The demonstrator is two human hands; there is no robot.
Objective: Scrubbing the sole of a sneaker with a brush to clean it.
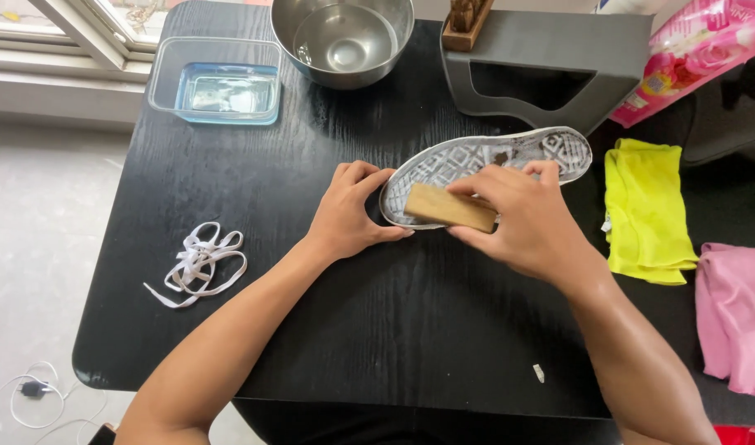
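Note:
A shoe [476,155] lies sole-up in the middle of the black table [377,330], its pale patterned sole showing dirt spots. My left hand [350,210] grips the shoe's near end, fingers curled around its edge. My right hand [522,218] holds a tan rectangular block [447,208] pressed flat against the sole near that same end.
White laces [198,264] lie loose at the table's left. A clear container with water [219,81] and a steel bowl [343,37] stand at the back. A grey stand [542,70], a pink packet [699,49], a yellow cloth [645,210] and a pink cloth [736,317] sit right.

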